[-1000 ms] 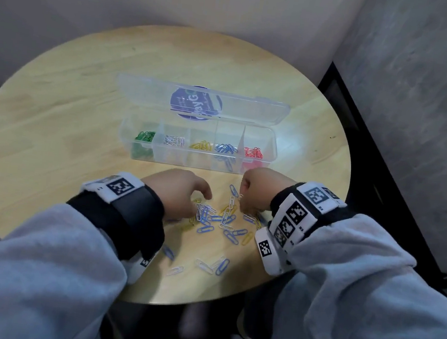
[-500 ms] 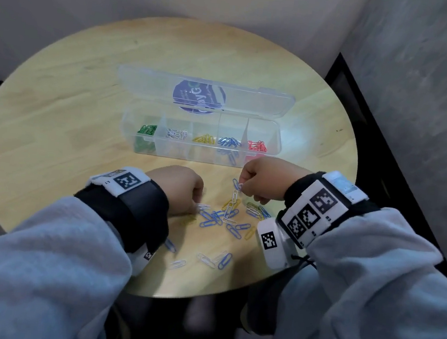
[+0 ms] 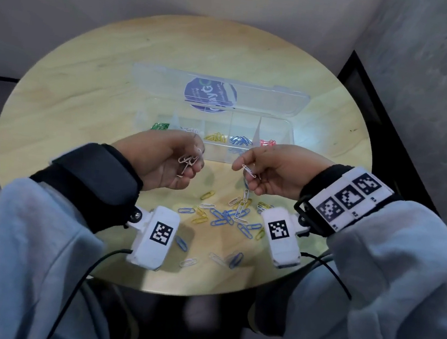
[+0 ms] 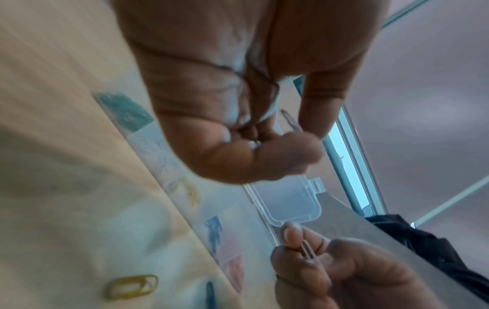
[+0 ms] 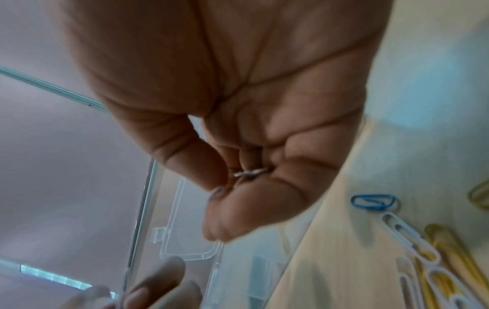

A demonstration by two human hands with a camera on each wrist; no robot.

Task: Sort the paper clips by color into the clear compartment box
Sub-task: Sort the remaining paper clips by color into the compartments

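Note:
Raised above the loose pile, my left hand (image 3: 192,163) lies palm up with its fingers curled round several white paper clips (image 3: 188,162). My right hand (image 3: 244,169) hovers beside it, pinching one white clip (image 3: 248,170) between thumb and forefinger; the right wrist view shows that white clip (image 5: 250,173) at the fingertips. Just beyond both hands stands the clear compartment box (image 3: 290,132), holding green (image 3: 160,126), white (image 3: 190,130), yellow (image 3: 215,137), blue (image 3: 241,140) and red clips (image 3: 267,142), each colour in its own compartment.
The box lid (image 3: 280,100) lies open flat behind the box. Several loose blue, yellow and white clips (image 3: 228,217) are scattered on the round wooden table (image 3: 85,103) under my wrists, near its front edge. A wall and dark floor strip are on the right.
Both hands have lifted off the pile and turned palm up. The left now holds several white clips, the right one white clip picked from the pile.

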